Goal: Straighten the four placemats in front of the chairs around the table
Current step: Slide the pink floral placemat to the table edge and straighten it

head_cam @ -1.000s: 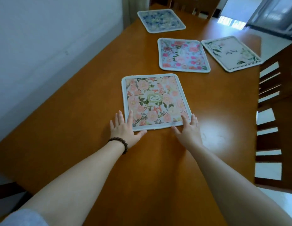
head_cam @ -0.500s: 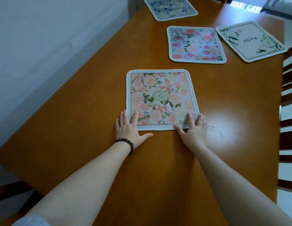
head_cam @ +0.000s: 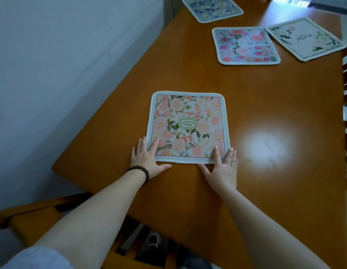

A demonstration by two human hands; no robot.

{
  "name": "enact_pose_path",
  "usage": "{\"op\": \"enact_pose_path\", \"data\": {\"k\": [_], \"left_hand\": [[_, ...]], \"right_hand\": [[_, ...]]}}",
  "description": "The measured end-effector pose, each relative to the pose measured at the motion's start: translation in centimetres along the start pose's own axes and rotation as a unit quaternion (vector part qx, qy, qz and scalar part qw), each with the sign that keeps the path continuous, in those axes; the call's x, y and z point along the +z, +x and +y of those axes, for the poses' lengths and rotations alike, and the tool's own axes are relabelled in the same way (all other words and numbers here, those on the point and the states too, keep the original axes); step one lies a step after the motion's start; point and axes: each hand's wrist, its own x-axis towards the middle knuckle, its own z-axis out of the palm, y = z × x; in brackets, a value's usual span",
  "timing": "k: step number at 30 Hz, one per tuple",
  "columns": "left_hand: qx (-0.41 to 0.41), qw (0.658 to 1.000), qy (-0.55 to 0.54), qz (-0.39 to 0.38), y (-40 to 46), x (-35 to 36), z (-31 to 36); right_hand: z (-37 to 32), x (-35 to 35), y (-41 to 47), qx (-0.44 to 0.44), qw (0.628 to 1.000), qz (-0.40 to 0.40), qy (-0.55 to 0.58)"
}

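Four placemats lie on the wooden surface (head_cam: 265, 171). The nearest, a peach flowered placemat (head_cam: 188, 127), sits close to the near edge, its sides roughly square to that edge. Two hands rest flat on its near corners. The left hand (head_cam: 147, 160) lies at the near left corner, fingers (head_cam: 154, 145) spread apart, some on the mat and some on the wood beside it, thumb stretched along the near edge. The right hand (head_cam: 223, 169) lies at the near right corner in the same way, fingers apart and flat, gripping nothing. One beaded bracelet (head_cam: 141, 171) circles the left wrist.

Farther off lie three more: a pink flowered placemat (head_cam: 244, 45), a white placemat (head_cam: 304, 38) just beside it and turned at an angle, and a blue placemat (head_cam: 213, 7) at the far end. One wooden chair (head_cam: 23, 216) shows at lower left, below the surface.
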Motion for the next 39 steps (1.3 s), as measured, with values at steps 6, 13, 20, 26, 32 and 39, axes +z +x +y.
{"op": "enact_pose_path", "data": {"k": [6, 13, 20, 26, 32, 39], "left_hand": [[0.022, 0.997, 0.049, -0.051, -2.5, -0.7, -6.1], [0.035, 0.994, 0.061, -0.085, -4.4, -1.6, -10.4], [0.041, 0.994, 0.061, -0.085, -6.3, -1.4, -11.7], [0.038, 0.994, 0.064, -0.075, -8.3, -0.6, -11.9], [0.030, 0.994, 0.068, -0.077, -9.7, 0.1, -12.1], [0.035, 0.994, 0.061, -0.081, -10.7, 0.0, -12.3]], "right_hand": [[-4.6, 2.8, -6.5, 0.024, 0.999, -0.019, 0.012], [-7.5, 4.8, -11.7, 0.030, 0.999, -0.039, 0.017], [-7.7, 5.8, -14.6, 0.017, 0.998, -0.053, 0.006], [-7.7, 5.9, -15.4, 0.017, 0.998, -0.056, 0.008], [-7.2, 6.0, -15.4, 0.000, 0.999, -0.048, 0.005], [-6.1, 5.6, -14.3, -0.030, 0.998, -0.039, -0.026]]}}
